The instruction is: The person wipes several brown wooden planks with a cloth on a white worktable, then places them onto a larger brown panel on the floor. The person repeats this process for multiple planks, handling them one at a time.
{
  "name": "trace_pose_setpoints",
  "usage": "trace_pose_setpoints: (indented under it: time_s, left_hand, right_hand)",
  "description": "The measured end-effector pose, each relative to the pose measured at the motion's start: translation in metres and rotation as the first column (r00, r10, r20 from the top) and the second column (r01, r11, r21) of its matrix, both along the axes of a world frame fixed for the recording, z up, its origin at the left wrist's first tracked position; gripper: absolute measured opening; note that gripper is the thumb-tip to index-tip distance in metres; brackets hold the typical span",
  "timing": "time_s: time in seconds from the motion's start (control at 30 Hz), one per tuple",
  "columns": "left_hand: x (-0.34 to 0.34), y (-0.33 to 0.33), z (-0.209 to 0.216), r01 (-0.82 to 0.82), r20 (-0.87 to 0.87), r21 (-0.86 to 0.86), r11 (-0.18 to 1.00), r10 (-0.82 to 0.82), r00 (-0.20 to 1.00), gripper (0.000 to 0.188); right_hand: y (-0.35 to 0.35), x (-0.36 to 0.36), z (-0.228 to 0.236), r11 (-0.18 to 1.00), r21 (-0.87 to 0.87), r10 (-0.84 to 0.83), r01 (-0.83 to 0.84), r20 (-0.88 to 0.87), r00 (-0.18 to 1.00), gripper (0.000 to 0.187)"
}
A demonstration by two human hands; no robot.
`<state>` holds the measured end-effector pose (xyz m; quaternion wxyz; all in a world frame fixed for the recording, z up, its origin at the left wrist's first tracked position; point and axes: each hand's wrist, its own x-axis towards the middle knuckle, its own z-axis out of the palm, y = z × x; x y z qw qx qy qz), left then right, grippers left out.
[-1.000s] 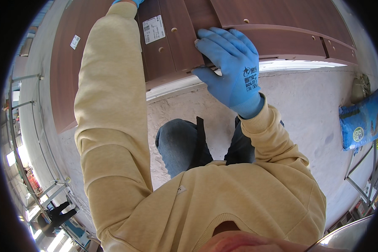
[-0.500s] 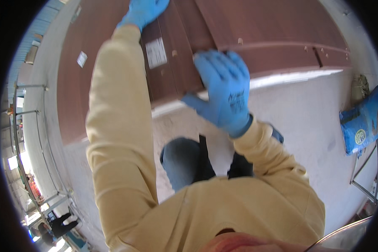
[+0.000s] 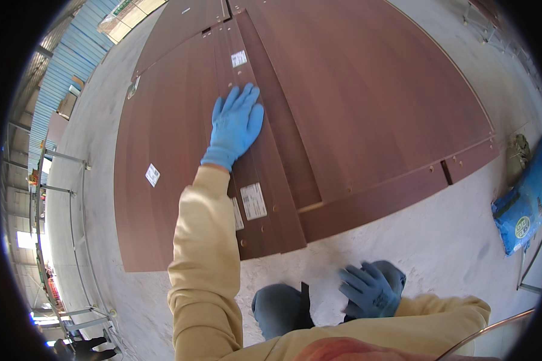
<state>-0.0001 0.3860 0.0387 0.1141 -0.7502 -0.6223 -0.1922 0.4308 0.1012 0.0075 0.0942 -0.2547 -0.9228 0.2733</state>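
Resting palm: the blue-gloved left hand [image 3: 236, 123] lies flat, fingers straightened and thumb beside them, grasping nothing.
Board beneath the palm: a long, narrow, reddish-brown wood-grain board [image 3: 264, 162], straight-edged, with small round holes.
Stickers: a rectangular white paper label [image 3: 253, 201] on the wearer's side of the left hand, a smaller white paper label [image 3: 239, 58] beyond its fingertips.
Right of the left hand: a sunken reddish-brown strip [image 3: 288, 150], then a broad, smooth reddish-brown panel [image 3: 373, 90].
Left of it: a wide, flat wood-grain panel [image 3: 162, 120].
Lowered hand: the blue-gloved right hand [image 3: 370, 292], fingers loosely extended, is by a denim-clad knee [image 3: 392, 274]; whether they touch, I cannot tell.
Well right of that hand: a blue, crumpled sack [image 3: 521, 222] above pale, scuffed floor [image 3: 451, 234].
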Motion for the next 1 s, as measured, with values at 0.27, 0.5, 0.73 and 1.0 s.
trace_pose_setpoints:
  time_s: [0.27,0.5,0.73,1.0]
  left_hand:
    - [0.012,-0.004,0.015,-0.039,0.016,-0.099,0.994,0.041,0.999,0.052]
    - [0.009,-0.020,0.048,-0.010,0.145,0.049,0.999,0.003,0.989,0.052]
    - [0.062,-0.202,0.080,-0.765,0.711,-0.206,0.611,0.630,0.312,0.068]
    - [0.152,-0.333,0.037,-0.204,0.289,-0.935,0.289,0.288,-0.913,0.070]
  right_hand:
    - [-0.020,0.042,0.043,0.990,-0.087,0.114,-0.114,-0.005,0.994,0.028]
    - [-0.024,0.054,0.099,0.945,-0.327,0.032,0.016,0.142,0.989,0.031]
    - [-0.091,0.088,0.089,0.863,-0.496,-0.006,0.094,0.178,0.984,0.016]
    - [-0.119,0.101,0.122,0.891,-0.426,-0.103,0.157,0.147,0.984,0.015]
